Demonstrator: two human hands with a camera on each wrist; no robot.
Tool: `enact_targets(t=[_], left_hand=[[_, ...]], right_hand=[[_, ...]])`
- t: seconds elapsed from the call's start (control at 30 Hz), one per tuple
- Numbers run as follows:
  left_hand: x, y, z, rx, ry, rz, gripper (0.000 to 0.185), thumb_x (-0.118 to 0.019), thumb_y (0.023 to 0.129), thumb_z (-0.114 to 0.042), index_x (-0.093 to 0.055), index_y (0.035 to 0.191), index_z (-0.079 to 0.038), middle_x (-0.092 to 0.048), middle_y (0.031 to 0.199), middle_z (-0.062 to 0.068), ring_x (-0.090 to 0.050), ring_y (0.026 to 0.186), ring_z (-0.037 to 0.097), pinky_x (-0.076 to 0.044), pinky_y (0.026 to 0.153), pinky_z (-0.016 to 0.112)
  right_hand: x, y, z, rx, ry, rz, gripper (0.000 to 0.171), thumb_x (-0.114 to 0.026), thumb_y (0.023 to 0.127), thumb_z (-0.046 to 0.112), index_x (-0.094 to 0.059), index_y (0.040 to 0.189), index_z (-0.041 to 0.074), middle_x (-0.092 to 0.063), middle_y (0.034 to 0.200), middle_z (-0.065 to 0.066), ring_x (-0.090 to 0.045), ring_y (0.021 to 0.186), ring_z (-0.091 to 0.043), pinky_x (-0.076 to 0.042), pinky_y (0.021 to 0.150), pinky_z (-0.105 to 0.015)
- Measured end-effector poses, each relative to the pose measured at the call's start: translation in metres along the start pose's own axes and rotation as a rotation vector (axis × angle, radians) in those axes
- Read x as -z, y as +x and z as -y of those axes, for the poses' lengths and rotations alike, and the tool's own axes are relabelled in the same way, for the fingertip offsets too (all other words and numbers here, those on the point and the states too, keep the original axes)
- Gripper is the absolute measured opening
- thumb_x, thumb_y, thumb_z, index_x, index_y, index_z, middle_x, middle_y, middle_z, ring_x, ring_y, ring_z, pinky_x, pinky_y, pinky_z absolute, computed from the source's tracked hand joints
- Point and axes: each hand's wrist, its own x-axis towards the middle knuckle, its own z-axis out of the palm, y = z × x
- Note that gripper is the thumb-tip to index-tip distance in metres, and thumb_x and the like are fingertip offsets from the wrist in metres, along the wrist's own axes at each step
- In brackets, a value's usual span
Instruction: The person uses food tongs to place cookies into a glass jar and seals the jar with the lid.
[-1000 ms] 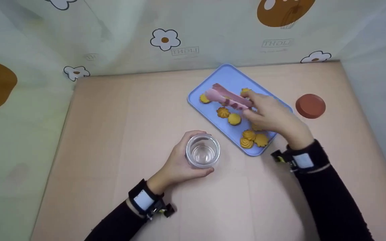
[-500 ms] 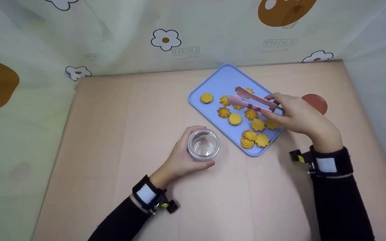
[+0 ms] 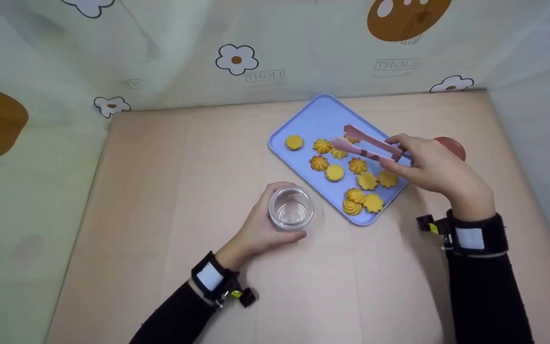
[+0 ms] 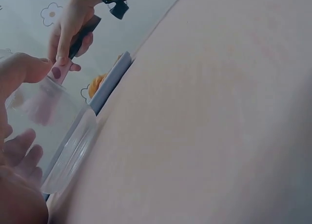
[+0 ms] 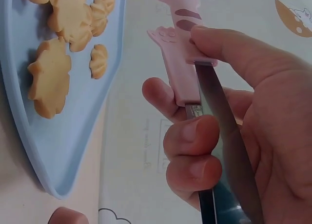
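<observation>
My right hand (image 3: 435,169) grips pink tongs (image 3: 365,143) by their handle end, thumb on top (image 5: 229,50), with the tips hovering over the cookies (image 3: 337,153) on the blue tray (image 3: 313,119). Several yellow cookies (image 3: 334,172) lie scattered on that tray. My left hand (image 3: 256,231) wraps around an empty clear glass jar (image 3: 290,209) standing on the table just left of the tray's near corner. In the left wrist view the jar (image 4: 68,151) is close beside my palm, and the tongs (image 4: 46,94) show behind it.
A red-brown round lid (image 3: 451,145) lies on the table right of the tray, partly hidden behind my right hand. Flower-patterned curtain walls (image 3: 237,59) close off the back and both sides. The table (image 3: 170,153) is beige.
My right hand has drawn the tongs rightward and back across the tray, uncovering more cookies. The left hand and jar have stayed in place.
</observation>
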Motion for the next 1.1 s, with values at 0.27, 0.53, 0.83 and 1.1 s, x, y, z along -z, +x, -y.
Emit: enact_targets(t=[0.27, 0.53, 0.83, 1.1], left_hand=[[-0.002, -0.004, 0.001, -0.005, 0.009, 0.029, 0.097, -0.103, 0.072, -0.018, -0.048, 0.153, -0.014, -0.065, 0.144, 0.000, -0.058, 0.139, 0.021, -0.042, 0.123, 0.049], [-0.001, -0.003, 0.001, -0.036, 0.032, 0.021, 0.096, -0.103, 0.073, -0.019, -0.049, 0.152, -0.014, -0.066, 0.143, -0.002, -0.060, 0.138, 0.021, -0.043, 0.121, 0.049], [-0.001, -0.002, 0.004, -0.061, 0.000, 0.019, 0.096, -0.103, 0.072, -0.017, -0.049, 0.151, -0.014, -0.067, 0.142, 0.001, -0.061, 0.136, 0.026, -0.044, 0.120, 0.049], [0.000, -0.002, 0.004, -0.047, 0.005, 0.018, 0.096, -0.104, 0.072, -0.019, -0.049, 0.152, -0.013, -0.066, 0.142, 0.001, -0.060, 0.136, 0.025, -0.043, 0.121, 0.049]], right_hand=[[0.000, -0.007, 0.004, 0.040, -0.013, 0.081, 0.056, -0.072, 0.107, 0.044, -0.062, 0.144, 0.003, -0.075, 0.110, -0.013, -0.065, 0.090, -0.025, -0.052, 0.074, -0.041], [-0.002, -0.008, 0.012, 0.007, -0.004, 0.161, 0.055, -0.071, 0.107, 0.045, -0.065, 0.142, 0.004, -0.074, 0.108, -0.011, -0.064, 0.090, -0.026, -0.052, 0.075, -0.041], [-0.010, -0.004, 0.013, 0.018, -0.009, 0.175, 0.046, -0.074, 0.105, 0.042, -0.070, 0.135, 0.007, -0.073, 0.103, -0.009, -0.063, 0.090, -0.025, -0.051, 0.079, -0.043], [-0.012, -0.006, 0.013, 0.056, 0.021, 0.177, 0.030, -0.074, 0.106, 0.041, -0.076, 0.117, 0.013, -0.069, 0.092, 0.000, -0.060, 0.085, -0.020, -0.046, 0.074, -0.037]])
